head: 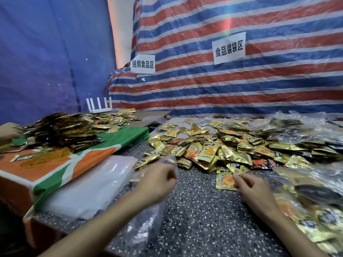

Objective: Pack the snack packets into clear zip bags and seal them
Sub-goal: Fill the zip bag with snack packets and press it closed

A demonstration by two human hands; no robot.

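Fingers of the left hand curl on the top of a blurred clear bag, which trails back over the speckled table. Beside it the right hand pinches the edge of a gold packet just in front of the packet heap; filled bags lie further right.

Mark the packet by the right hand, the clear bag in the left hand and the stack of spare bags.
packet [225, 180]: head view, its orange printed front.
bag [146, 225]: head view, its lower half.
stack [89, 188]: head view, middle of its top sheet.
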